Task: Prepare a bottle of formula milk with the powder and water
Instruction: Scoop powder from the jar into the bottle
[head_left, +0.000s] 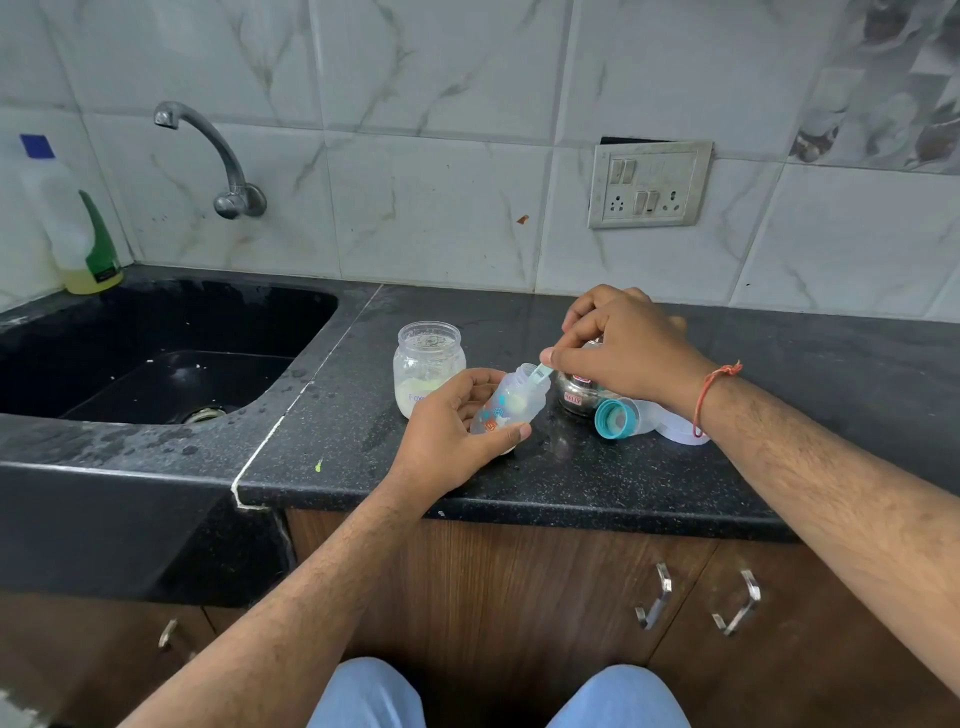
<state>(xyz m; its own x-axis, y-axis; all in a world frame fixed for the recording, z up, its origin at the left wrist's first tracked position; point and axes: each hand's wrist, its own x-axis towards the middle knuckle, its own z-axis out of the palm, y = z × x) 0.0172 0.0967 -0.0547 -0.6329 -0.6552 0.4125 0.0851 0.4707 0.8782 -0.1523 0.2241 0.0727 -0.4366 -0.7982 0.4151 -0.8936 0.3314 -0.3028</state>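
On the black speckled countertop (519, 483), close to its front edge and right of the sink (156, 353), the left hand (452, 431) curls its fingers and thumb round a clear baby bottle (511, 402) printed with small coloured figures. That bottle is tilted, its open mouth leaning up and to the right, and pale powder shows inside it. The right hand (618, 353) comes in from the right side and pinches the handle of a small teal measuring scoop (541, 373) between thumb and forefinger, with the scoop's end dipped into the bottle mouth.

Just behind the left hand, toward the wall, stands an open clear plastic jar (427, 364) holding a low layer of cream-coloured formula powder; blue writing on its side is partly hidden by the hand. Under the right hand sits a small steel container (576, 397) bearing a red label. Beside it, nearer the front edge, a teal bottle collar with its clear cap (621, 418) lies on its side, touching a white lid (680, 431) that the right wrist partly covers. A red thread bracelet (709, 392) circles that wrist.

At the sink's far left corner stands a clear dish-soap bottle (78, 228) with a green label and yellow liquid at its bottom. A steel tap (218, 156) juts from the tiled wall above the sink, and a switch-and-socket plate (649, 184) is fixed to the wall above the countertop's back edge.
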